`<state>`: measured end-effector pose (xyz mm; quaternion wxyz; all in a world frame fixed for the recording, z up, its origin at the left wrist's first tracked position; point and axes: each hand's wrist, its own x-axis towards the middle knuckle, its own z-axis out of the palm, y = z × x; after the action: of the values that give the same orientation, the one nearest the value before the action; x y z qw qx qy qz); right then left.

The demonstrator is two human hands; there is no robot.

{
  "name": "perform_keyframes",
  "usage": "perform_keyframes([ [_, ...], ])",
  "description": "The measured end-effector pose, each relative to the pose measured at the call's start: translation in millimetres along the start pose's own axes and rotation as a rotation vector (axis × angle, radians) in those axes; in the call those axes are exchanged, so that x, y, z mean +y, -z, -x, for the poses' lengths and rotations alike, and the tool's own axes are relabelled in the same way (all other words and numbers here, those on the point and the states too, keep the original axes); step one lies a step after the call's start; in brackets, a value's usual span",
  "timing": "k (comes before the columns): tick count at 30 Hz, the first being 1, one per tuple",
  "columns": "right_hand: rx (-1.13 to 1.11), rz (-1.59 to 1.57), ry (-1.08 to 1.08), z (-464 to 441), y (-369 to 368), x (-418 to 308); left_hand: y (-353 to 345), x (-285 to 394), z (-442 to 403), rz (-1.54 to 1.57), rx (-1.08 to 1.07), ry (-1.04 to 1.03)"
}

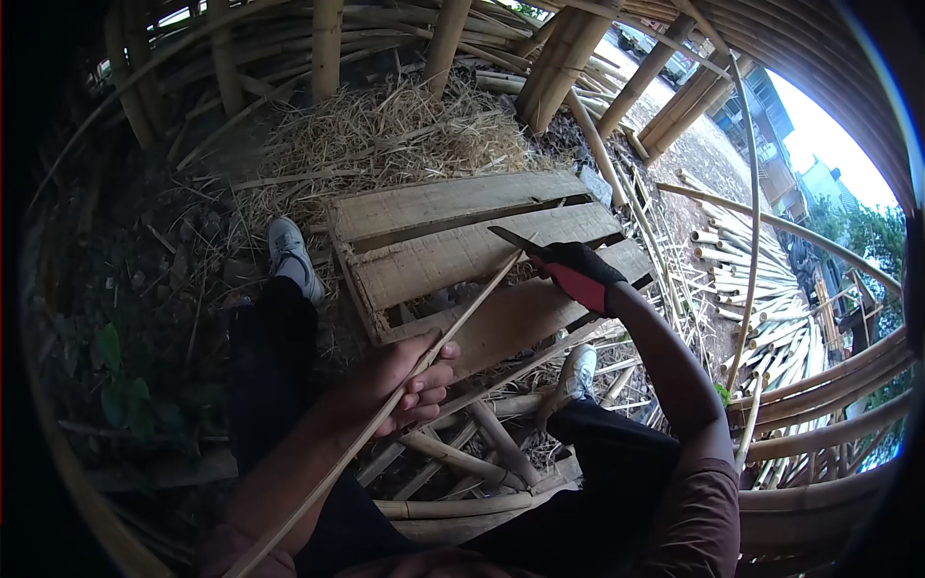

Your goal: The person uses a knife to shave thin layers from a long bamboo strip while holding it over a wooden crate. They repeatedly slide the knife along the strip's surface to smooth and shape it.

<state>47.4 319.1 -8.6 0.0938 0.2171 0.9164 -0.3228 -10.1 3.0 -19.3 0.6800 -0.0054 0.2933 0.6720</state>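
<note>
My left hand [403,383], bare, is closed around a long thin bamboo strip [332,472]. The strip runs along my left forearm toward my body, and its far end reaches up to the knife. My right hand [581,275], in a black and red glove, grips a knife [511,237] whose dark blade points left. Blade and strip end come together just left of the glove; whether the edge is touching the strip, I cannot tell. Beneath both hands stands a low bench of wooden slats [414,275] with gaps between them.
Straw-like shavings [385,144] lie heaped behind the bench. Upright bamboo posts [328,48] stand along the back. Many cut bamboo poles [761,308] are stacked outside at right. My shoes [292,255] rest either side of the bench, and bamboo pieces [472,459] lie between my legs.
</note>
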Motion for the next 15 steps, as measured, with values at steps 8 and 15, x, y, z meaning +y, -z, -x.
perform_keyframes([
  [8, 0.325, 0.274, -0.291, -22.2, -2.4, -18.0, 0.9, 0.3, -2.6, -0.029, 0.009, -0.006],
  [15, 0.244, 0.261, -0.259, -8.7, -11.2, -28.7, 1.0, -1.0, 3.3, -0.094, -0.010, -0.027],
])
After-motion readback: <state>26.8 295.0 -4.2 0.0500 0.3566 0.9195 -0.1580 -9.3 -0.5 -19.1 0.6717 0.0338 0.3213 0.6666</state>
